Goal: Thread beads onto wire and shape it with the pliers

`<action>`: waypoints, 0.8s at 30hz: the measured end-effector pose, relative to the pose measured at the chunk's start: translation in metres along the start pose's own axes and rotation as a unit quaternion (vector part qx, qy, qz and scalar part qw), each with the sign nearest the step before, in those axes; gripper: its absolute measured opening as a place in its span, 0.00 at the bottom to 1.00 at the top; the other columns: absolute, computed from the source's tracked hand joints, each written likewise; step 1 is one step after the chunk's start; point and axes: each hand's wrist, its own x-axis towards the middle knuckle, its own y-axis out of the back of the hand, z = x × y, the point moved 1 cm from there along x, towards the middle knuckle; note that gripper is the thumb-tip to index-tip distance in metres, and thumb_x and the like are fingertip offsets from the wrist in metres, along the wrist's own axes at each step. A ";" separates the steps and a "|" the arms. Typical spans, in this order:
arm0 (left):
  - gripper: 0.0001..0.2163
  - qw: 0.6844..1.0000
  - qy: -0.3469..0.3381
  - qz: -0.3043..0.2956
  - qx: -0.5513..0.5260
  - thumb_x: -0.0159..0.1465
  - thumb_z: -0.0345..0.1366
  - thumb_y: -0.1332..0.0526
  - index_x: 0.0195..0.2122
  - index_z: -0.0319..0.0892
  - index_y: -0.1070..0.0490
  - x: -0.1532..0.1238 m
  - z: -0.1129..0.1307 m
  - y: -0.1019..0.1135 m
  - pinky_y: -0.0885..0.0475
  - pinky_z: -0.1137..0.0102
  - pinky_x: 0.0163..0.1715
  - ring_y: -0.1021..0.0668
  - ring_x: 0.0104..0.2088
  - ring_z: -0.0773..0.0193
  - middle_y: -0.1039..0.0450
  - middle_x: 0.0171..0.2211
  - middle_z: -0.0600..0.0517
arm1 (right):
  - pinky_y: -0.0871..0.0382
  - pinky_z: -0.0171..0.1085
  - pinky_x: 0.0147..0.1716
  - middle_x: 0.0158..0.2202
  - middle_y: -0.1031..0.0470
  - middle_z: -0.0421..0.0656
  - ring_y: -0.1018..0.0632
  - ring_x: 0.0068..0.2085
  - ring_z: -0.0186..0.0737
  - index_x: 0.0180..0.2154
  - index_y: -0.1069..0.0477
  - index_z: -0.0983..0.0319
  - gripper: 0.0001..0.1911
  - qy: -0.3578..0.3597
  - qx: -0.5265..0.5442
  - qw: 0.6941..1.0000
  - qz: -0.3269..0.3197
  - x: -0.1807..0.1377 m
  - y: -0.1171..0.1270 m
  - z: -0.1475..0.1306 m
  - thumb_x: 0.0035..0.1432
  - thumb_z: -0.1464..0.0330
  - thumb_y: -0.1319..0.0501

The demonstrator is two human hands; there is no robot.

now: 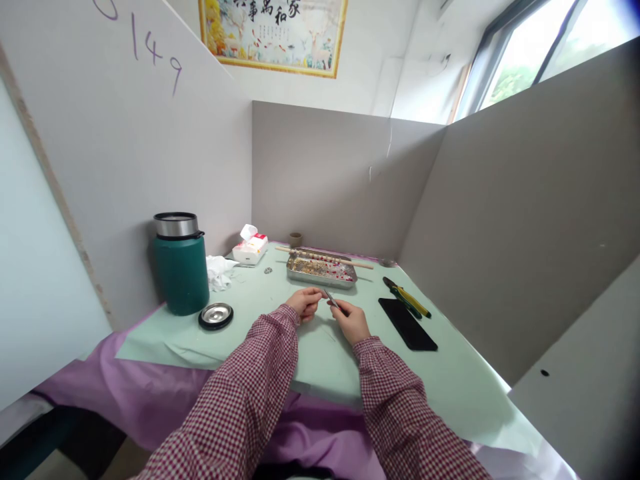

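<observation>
Both my hands rest on the pale green mat just in front of a metal tray of small beads. My left hand is closed in a pinch on something too small to name. My right hand is closed on a thin grey tool, like tweezers, whose tip points toward the left fingers. A wooden stick threaded with beads lies across the tray's far edge. Both sleeves are red check.
A green flask stands at the left with its round lid lying beside it. Crumpled tissue and a tissue pack sit behind. Pliers and a black phone lie to the right. Grey partition walls close in three sides.
</observation>
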 end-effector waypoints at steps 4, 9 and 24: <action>0.11 1.000 -0.009 -0.012 -0.006 0.54 0.40 0.41 0.36 0.38 0.35 -0.001 0.001 -0.002 0.53 0.80 0.09 0.53 0.09 0.77 0.53 0.09 0.65 | 0.34 0.35 0.26 0.24 0.26 0.42 0.29 0.24 0.35 0.37 0.26 0.65 0.17 -0.034 0.035 0.999 -0.022 0.001 0.000 0.001 0.49 0.63 0.44; 0.17 1.000 0.005 0.017 0.012 0.55 0.39 0.43 0.43 0.36 0.35 0.000 0.000 0.000 0.54 0.80 0.09 0.52 0.09 0.77 0.54 0.08 0.65 | 0.33 0.38 0.35 0.33 0.24 0.45 0.26 0.33 0.40 0.36 0.25 0.64 0.16 -0.003 -0.011 0.999 0.046 0.002 0.001 0.002 0.48 0.63 0.44; 0.23 0.996 0.006 0.048 0.070 0.55 0.45 0.42 0.48 0.36 0.36 -0.001 0.000 -0.003 0.54 0.79 0.10 0.53 0.09 0.77 0.56 0.08 0.66 | 0.34 0.39 0.42 0.37 0.23 0.44 0.25 0.39 0.42 0.36 0.25 0.62 0.14 0.016 -0.042 0.997 0.058 0.002 0.001 0.005 0.49 0.65 0.45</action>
